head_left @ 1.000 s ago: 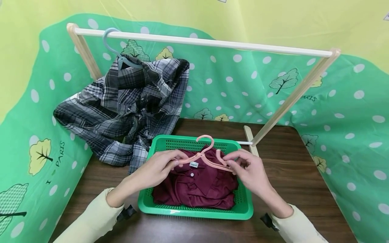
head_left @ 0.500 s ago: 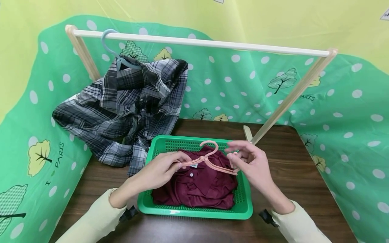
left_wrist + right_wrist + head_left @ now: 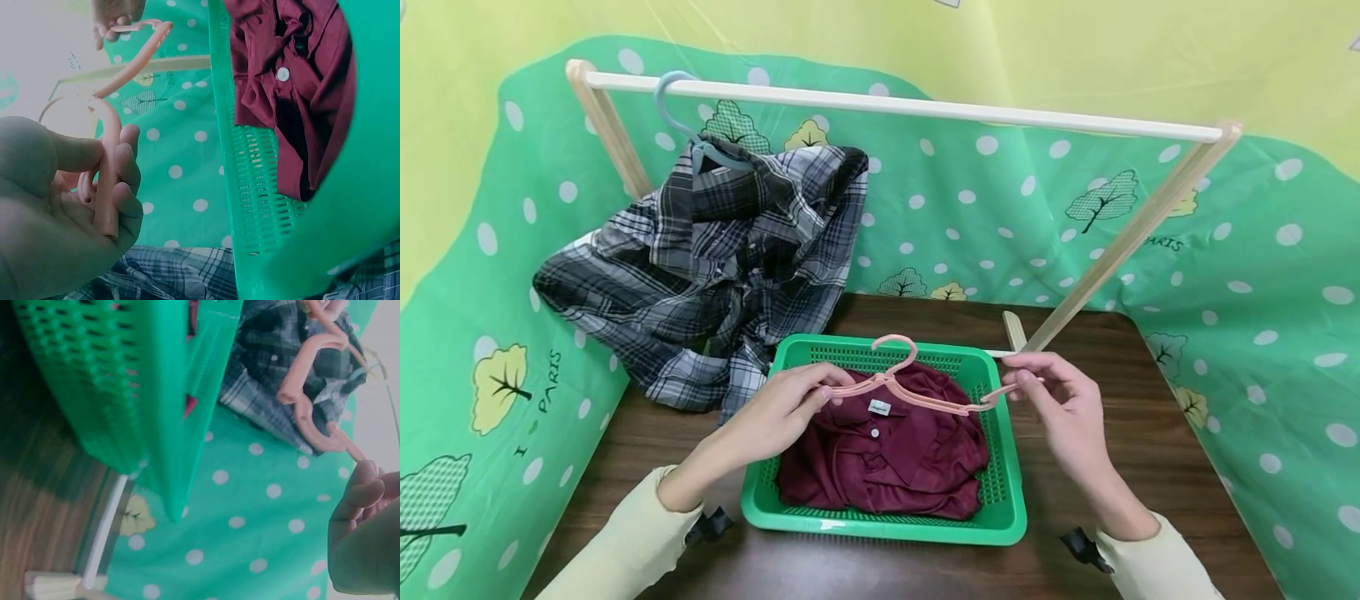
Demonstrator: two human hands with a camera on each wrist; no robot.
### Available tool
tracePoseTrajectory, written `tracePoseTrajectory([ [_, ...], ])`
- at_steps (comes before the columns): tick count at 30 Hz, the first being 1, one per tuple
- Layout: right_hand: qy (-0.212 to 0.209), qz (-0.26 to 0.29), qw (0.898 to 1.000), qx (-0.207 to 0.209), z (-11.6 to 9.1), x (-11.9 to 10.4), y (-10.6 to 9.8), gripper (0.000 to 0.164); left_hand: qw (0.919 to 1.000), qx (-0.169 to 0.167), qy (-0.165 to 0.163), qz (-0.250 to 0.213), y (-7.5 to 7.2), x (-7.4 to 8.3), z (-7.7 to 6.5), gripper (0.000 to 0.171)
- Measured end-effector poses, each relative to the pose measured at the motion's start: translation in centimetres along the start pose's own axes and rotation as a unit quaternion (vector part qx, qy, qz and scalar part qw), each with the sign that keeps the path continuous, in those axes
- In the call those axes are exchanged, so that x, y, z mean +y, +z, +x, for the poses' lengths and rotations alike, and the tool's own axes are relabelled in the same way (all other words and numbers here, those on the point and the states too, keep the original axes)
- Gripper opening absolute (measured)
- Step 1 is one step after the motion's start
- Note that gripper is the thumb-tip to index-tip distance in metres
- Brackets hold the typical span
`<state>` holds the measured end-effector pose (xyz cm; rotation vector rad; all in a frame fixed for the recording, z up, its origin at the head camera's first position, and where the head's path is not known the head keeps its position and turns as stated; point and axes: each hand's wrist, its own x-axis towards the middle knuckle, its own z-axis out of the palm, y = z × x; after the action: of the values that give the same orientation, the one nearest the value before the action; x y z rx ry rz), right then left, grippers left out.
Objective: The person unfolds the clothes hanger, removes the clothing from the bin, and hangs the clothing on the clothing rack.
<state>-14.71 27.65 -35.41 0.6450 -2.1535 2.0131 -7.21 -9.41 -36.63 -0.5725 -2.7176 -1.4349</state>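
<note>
A pink hanger [image 3: 883,380] was apparently being unfolded.
Lower centre, over the maroon shirt [image 3: 887,471], the left hand [image 3: 775,408] held one arm, the right hand [image 3: 1065,408] pinched the other's end; the next move likely called for straightening.

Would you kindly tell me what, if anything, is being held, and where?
A pink hanger: the left hand grips one arm; the right hand pinches the opposite arm's outer end.

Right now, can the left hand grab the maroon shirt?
Probably not until the left hand releases the pink hanger in its grip. Otherwise the way looks free: the maroon shirt lies close, in the open basket.
</note>
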Motion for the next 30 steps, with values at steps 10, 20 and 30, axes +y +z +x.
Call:
tracePoseTrajectory([
  [10, 0.035, -0.163, 0.986, -0.016, -1.1, 2.3, -1.9, 0.022, 0.9983, 0.057, 0.003, -0.012, -0.8, 0.1, 0.1, 0.024],
  [20, 0.028, -0.218, 0.975, -0.026, -1.2, 3.1, -2.2, 0.028, 0.9987, 0.049, 0.011, 0.011, -0.4, 0.3, 0.0, 0.022],
  [30, -0.017, -0.191, 0.979, -0.065, -0.7, 0.5, 1.4, 0.034, 0.9995, 0.029, -0.011, -0.007, 0.4, 1.5, 0.4, 0.021],
])
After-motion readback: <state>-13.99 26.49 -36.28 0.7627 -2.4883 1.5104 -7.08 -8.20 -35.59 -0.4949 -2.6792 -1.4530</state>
